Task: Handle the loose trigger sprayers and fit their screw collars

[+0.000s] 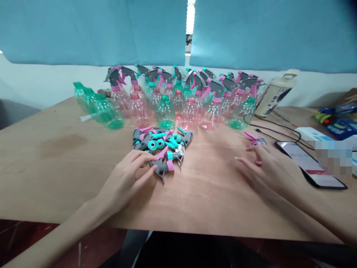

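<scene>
"Okay, head view, only one. What's the thing?"

"Pink-collared spray head [163, 166], grey body, lying at the near edge of a pile of spray heads [153, 144] on the table [83, 186], in front of the bottles [166, 116]."

"Handling?"

"Judging by looks: light, stiff plastic, maybe a bit slick. Not very fragile, though the thin trigger could snag on neighbours. Best hold is around the grey body or the collar."

"Left hand [124, 178]?"

"Narrow. Thumb and index pinch the grey end of that spray head, collar pointing away from the palm. Can't tell how firm."

"Right hand [275, 169]?"

"Blurred. Thumb and index a moderate gap apart, just beside a pink-and-grey sprayer [258, 140], near the phone [315, 165]. Some pink shows under the fingers; whether it's gripping anything, cannot tell."
</scene>
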Demonstrator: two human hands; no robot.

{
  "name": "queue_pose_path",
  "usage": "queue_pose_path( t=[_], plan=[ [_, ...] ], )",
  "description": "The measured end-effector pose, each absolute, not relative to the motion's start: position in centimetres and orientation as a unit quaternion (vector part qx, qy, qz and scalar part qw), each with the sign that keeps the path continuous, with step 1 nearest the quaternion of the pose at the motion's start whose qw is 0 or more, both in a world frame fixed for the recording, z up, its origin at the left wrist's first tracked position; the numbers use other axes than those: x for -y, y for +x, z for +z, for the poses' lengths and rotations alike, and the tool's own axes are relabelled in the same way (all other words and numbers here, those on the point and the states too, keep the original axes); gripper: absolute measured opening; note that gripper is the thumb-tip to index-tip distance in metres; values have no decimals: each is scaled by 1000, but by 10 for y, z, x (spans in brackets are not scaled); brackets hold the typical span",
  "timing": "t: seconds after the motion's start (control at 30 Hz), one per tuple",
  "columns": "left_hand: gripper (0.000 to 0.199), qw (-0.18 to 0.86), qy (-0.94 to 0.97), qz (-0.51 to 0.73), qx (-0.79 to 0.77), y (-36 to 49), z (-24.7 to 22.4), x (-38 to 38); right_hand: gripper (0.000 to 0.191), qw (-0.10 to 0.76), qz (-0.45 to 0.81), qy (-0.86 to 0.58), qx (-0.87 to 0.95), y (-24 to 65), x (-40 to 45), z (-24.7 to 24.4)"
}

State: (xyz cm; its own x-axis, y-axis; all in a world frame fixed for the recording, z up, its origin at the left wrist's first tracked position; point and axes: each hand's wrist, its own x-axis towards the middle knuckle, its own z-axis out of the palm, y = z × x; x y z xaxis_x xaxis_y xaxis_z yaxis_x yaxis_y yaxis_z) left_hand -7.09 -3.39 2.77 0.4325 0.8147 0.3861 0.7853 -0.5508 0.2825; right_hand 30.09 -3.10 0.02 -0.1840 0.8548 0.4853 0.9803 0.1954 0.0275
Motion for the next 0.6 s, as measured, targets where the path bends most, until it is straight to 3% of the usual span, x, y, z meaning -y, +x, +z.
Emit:
queue_pose_path(
  t=[0.2,0.43,0.6],
  plan=[
    [23,45,859,240,-449,-56,22,28,18,234,-68,-489,838,232,11,0],
    [37,-45,887,96,-450,-36,24,13,14,296,26,-377,877,187,-4,-13],
    [22,-44,891,101,-440,-36,25,14,12,312,85,-387,863,194,4,-22]
  ],
)
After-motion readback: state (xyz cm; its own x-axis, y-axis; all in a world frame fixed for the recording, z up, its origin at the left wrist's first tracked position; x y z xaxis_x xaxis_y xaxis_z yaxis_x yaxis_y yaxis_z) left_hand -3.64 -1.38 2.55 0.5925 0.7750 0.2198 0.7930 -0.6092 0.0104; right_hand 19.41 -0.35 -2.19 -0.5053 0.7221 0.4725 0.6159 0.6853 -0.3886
